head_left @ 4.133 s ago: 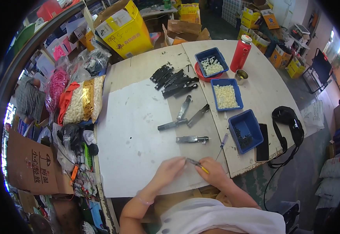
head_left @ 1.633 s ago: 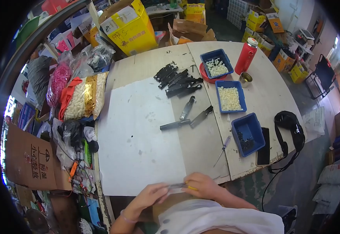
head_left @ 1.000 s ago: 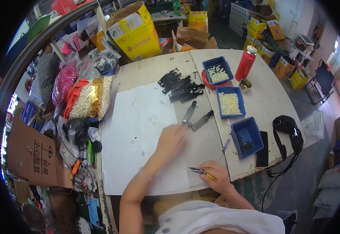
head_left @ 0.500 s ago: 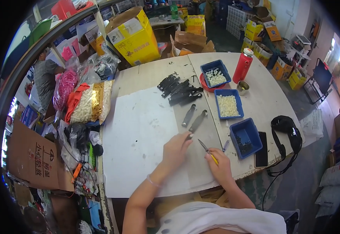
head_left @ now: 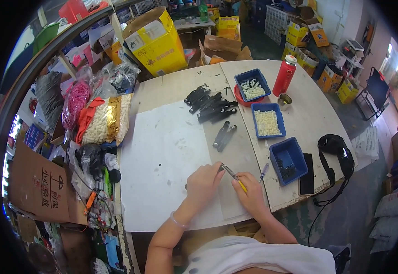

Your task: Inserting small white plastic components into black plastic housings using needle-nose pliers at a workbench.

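My left hand [head_left: 202,185] is closed round a dark strip-like piece [head_left: 221,168], most of it hidden by the fingers. My right hand [head_left: 250,192] grips a pointed metal tool with a yellow handle [head_left: 242,185], which looks like pliers. The tool's tip meets the end of the held piece. Beyond my hands, two black strip-like pieces [head_left: 226,138] lie side by side. Farther off is a pile of similar black pieces [head_left: 210,106]. A screwdriver with a clear purplish handle [head_left: 264,171] lies right of my right hand.
Two blue trays [head_left: 283,130] hold small whitish parts; a nearer blue tray [head_left: 304,170] holds small black ones. A red bottle [head_left: 284,75], a small metal cup [head_left: 284,99], a black phone [head_left: 306,176] and a black strap [head_left: 331,146] stand or lie rightward. Bags [head_left: 101,123] crowd the left edge.
My left hand has drawn back from the loose pieces, and the nearer one now lies closer beside the other. The tool has moved left, its tip now at the held piece.
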The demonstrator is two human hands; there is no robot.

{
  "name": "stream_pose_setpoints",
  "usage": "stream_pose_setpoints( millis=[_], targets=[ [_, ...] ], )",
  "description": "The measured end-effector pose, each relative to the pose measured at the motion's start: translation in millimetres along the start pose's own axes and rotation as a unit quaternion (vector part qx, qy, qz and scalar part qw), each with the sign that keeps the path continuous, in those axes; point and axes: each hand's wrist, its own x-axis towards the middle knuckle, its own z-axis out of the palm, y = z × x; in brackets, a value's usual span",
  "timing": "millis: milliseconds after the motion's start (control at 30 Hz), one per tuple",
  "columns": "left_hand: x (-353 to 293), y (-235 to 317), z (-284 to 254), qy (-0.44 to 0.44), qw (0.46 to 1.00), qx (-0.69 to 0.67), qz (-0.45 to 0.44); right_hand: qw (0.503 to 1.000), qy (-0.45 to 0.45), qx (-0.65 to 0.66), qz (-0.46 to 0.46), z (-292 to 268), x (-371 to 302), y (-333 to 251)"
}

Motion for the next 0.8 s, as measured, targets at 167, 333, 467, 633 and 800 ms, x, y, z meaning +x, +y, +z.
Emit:
stream_pose_setpoints(
  millis=[167, 333, 467, 633, 800],
  targets=[
    [-4.9, 0.5, 2.4, -0.020, 1.000, -0.010, -0.004, 1.000, 0.005, -0.017, -0.010, 7.1, -5.3, 10.5],
    [-26.7, -3.3, -28.7, -0.327, 0.693, -0.500, -0.403, 0.985, -0.118, -0.071, -0.102, 2.6, -30.9, 25.5],
    [-64.6, 7.9, -67.5, -0.375, 0.615, -0.518, -0.461, 0.956, -0.281, -0.069, -0.046, 6.5, -60.9, 16.2],
    [-104.4, 7.6, -108.6, -0.340, 0.570, -0.539, -0.519, 0.947, -0.291, 0.028, -0.131, 20.5, -65.2, -10.7],
    [-170.6, -22.7, -141.1, -0.462, 0.630, -0.392, -0.486, 0.967, -0.199, 0.095, -0.127, 16.3, -49.0, -16.9]
  ],
)
